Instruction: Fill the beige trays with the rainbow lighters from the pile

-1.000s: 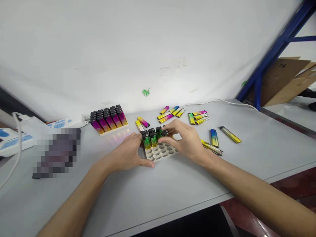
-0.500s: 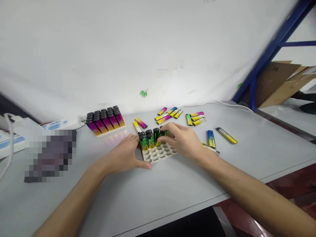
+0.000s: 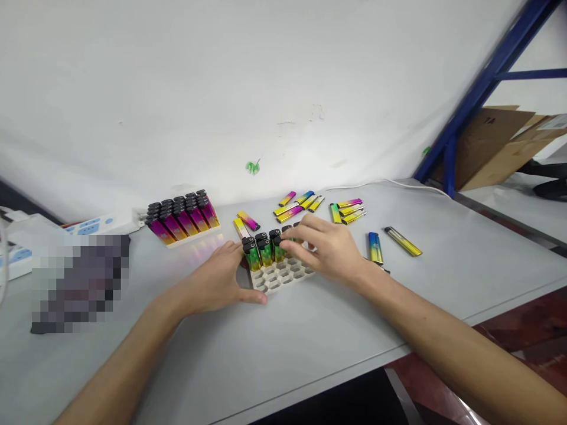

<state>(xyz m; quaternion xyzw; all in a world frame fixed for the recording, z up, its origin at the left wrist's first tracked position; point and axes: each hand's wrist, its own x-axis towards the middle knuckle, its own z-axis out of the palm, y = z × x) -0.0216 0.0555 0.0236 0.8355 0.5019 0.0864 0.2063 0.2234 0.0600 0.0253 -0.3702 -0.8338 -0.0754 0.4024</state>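
Observation:
A beige tray with rows of slots sits mid-table. Several green-and-yellow lighters with black tops stand upright in its back rows. My left hand holds the tray at its left end, thumb along the front corner and fingers behind. Over the tray, my right hand has thumb and fingertips closed on the top of a lighter in the second row. That hand hides the tray's right end and some of the lighters there.
A full rack of purple-and-orange lighters stands at the back left. Loose lighters lie behind the tray and others to the right. Power strips and a blurred dark item are at left. A blue metal frame rises at right.
My right hand has shifted slightly left and now pinches a lighter standing in the second row beside two others. My left hand keeps its place on the tray. The view has shifted slightly.

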